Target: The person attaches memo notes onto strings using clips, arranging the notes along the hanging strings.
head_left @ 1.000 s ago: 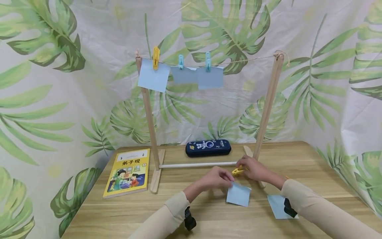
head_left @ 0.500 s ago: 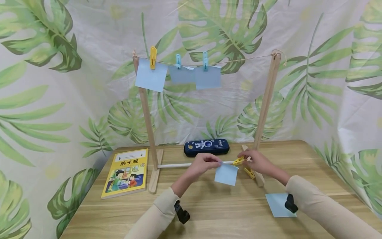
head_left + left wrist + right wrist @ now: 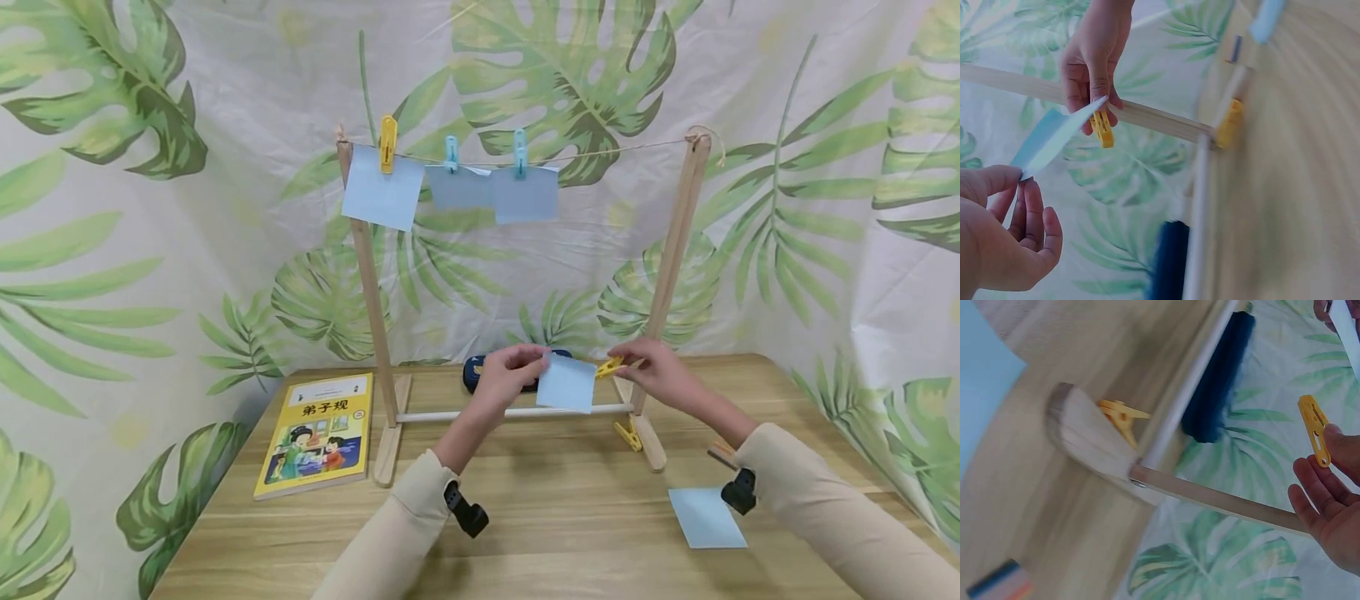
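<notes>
My left hand [image 3: 506,379] pinches a light blue square of paper [image 3: 566,383] by its upper left corner, in front of the dark pencil case. To its right, my right hand [image 3: 660,371] holds a yellow clothespin [image 3: 609,367] between thumb and fingers, close beside the paper's right edge. The left wrist view shows the paper [image 3: 1060,140] tilted, and the clothespin [image 3: 1102,129] hanging from the other hand's fingers. Above, a string [image 3: 600,154] between two wooden posts carries blue papers, one under a yellow clothespin [image 3: 387,144] and two under blue clothespins [image 3: 521,152].
Another yellow clothespin [image 3: 628,436] lies by the right foot of the wooden stand [image 3: 651,442]. A blue paper [image 3: 707,518] lies at the table's right. A yellow book [image 3: 318,433] lies at the left. The navy pencil case [image 3: 472,373] sits behind the white crossbar [image 3: 442,416].
Both hands have risen from near the tabletop, lifting the blue paper and the yellow clothespin to above the crossbar. The other yellow clothespin by the stand's foot has come into view.
</notes>
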`<state>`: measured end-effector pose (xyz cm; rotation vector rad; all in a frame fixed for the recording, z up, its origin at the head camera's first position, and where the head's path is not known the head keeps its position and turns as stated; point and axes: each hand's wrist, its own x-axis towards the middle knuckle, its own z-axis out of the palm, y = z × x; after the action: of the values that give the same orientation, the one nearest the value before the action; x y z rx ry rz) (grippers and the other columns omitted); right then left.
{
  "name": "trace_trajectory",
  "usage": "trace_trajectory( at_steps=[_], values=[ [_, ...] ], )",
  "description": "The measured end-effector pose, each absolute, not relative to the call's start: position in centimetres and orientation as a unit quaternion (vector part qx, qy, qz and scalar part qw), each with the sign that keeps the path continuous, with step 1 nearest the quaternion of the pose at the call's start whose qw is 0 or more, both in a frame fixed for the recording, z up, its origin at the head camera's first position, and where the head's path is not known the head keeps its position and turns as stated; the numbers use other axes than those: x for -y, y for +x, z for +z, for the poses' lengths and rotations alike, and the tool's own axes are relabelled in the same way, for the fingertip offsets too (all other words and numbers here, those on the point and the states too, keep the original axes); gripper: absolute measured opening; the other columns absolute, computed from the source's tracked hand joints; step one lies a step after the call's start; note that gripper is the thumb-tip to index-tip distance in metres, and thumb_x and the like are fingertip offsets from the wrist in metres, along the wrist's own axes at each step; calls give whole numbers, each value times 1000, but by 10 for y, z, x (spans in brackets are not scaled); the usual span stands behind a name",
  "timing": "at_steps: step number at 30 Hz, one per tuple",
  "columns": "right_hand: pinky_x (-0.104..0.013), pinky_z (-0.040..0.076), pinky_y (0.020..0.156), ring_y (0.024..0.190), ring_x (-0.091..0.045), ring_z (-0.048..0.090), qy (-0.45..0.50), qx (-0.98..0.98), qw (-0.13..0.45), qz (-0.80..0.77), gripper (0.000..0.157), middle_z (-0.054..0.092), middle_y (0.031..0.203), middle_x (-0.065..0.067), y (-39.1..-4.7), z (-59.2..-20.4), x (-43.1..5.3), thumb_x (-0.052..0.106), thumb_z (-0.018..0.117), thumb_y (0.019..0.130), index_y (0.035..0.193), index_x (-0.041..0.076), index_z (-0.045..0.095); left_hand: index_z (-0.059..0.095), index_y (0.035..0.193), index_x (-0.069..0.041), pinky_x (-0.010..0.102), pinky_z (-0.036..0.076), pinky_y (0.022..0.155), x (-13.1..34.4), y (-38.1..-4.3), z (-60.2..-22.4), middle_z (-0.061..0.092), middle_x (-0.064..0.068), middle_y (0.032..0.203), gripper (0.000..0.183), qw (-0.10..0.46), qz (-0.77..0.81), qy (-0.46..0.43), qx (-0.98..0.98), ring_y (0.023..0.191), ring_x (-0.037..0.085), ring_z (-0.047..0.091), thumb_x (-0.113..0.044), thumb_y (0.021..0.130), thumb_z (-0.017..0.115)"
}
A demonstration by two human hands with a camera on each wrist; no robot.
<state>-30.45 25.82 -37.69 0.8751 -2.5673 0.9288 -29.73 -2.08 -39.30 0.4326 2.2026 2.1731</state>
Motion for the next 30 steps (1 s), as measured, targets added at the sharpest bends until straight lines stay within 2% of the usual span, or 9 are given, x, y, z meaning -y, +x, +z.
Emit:
trace_trajectory(
  at_steps=[3,7,10,13,16,24,30],
  values=[
    [-28,57,73,92,-34,70,289,888,160,320,28,72,109,-22,-300,-356,-258,0,72,91,119,-6,69,72,121,-4,33,55,92,15,-299,-374,72,2,104,29,-2,710,136,-691,94,8,64,-12,94,73],
    [-23,55,76,91,-27,70,256,892,181,326,31,74,107,-20,-293,-322,-257,7,74,93,121,-4,68,73,116,-2,22,52,79,8,-302,-346,73,-2,97,28,-22,738,125,-663,90,7,66,-8,89,78],
    [-14,52,74,86,-13,68,253,882,217,334,30,74,103,-20,-287,-298,-257,8,74,93,120,-4,69,74,111,-1,21,52,75,4,-305,-326,73,-5,92,25,-44,754,130,-643,86,7,66,-7,88,79],
    [-7,48,73,84,3,61,269,862,264,338,28,74,102,-21,-283,-274,-258,3,74,92,119,-4,71,75,109,-2,25,53,79,2,-305,-306,73,-7,90,22,-69,758,140,-634,85,7,66,-9,88,79],
    [-4,47,73,86,10,57,285,841,309,341,28,73,104,-22,-279,-251,-257,-1,73,91,118,-4,71,76,108,-3,28,53,80,-1,-305,-286,73,-8,89,20,-93,755,148,-632,85,7,66,-11,90,78],
    [-4,43,77,93,13,53,289,807,419,298,29,73,108,-21,-271,-193,-250,-4,76,88,117,-4,72,75,109,-2,23,51,75,-9,-306,-242,69,-9,88,21,-138,770,155,-603,81,5,62,-13,92,76],
    [-9,43,78,93,10,54,312,789,452,276,25,74,106,-17,-266,-157,-233,-3,77,87,111,-4,73,76,107,0,25,50,74,-14,-312,-222,71,-10,85,20,-164,799,136,-562,79,4,64,-13,91,77]
  ],
)
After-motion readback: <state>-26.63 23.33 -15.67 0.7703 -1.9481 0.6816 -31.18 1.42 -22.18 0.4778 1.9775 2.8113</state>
